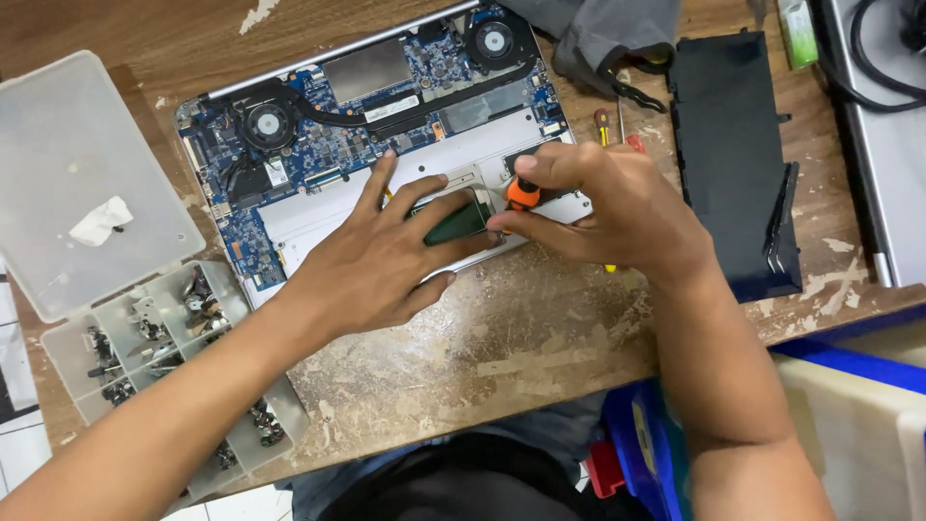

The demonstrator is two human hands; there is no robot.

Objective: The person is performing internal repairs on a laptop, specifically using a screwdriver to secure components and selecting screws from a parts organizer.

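Note:
An opened laptop base [318, 207] lies on the worn wooden table, its blue circuit board, two fans and silver frame exposed. My left hand [381, 256] rests flat on the lower part of the frame, fingers spread, pressing beside a small green board [458, 222]. My right hand [608, 207] is closed around a screwdriver with an orange and black handle [523, 193], its tip pointing down onto the laptop next to the green board.
A clear compartment box [159, 338] with several screws and small parts, lid open, stands at left. A black battery pack [728, 145] lies at right, with a grey cloth pouch [603, 34] behind. Other screwdrivers [603, 125] lie near my right hand. Blue bin at bottom right.

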